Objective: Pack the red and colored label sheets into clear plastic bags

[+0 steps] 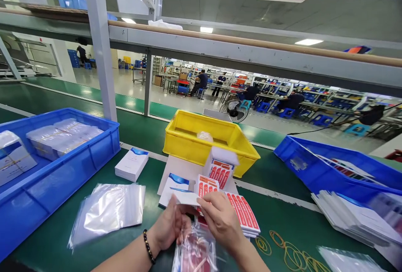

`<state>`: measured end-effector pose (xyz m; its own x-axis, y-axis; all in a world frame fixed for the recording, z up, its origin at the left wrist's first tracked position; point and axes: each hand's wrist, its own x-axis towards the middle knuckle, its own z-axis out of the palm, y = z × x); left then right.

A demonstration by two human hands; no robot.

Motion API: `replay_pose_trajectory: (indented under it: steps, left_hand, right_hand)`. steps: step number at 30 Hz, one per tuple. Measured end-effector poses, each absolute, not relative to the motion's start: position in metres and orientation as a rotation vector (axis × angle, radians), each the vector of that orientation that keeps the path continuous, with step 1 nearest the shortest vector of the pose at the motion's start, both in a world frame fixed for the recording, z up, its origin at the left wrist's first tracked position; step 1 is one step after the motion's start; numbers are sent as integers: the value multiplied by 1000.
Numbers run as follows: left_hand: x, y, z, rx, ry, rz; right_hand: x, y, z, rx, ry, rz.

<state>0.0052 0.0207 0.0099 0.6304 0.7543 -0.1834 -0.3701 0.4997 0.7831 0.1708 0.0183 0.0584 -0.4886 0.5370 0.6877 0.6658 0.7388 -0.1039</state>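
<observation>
A small white paper piece (187, 198), perhaps a booklet, is held up at the middle of the bench. My left hand (169, 227), with a dark beaded bracelet at the wrist, is closed on its left end. At the other end, the thumb and fingers of my right hand (221, 217) pinch it. Directly below lies a clear plastic bag (197, 251) with something red inside, partly hidden by my hands. Red-and-white label sheets (243, 211) lie under and beside my right hand. Behind the paper rests a blue-and-white booklet (174, 183).
A yellow bin (182, 142) stands behind, flanked by a left blue bin (94, 150) and a right blue bin (292, 155). Clear bags (108, 207), a booklet stack (132, 164), rubber bands (292, 253) and white booklets (354, 217) lie around. A metal post (100, 46) rises at left.
</observation>
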Motion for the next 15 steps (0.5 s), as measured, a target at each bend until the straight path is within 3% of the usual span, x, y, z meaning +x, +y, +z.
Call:
replay_pose_trajectory:
  steps: [7, 15]
  left_hand:
    - [9, 20, 15, 507, 504, 793]
    - [6, 15, 18, 628, 434, 648]
  right_hand:
    - [195, -8, 68, -841, -2319, 139]
    - [230, 62, 49, -1838, -2078, 293]
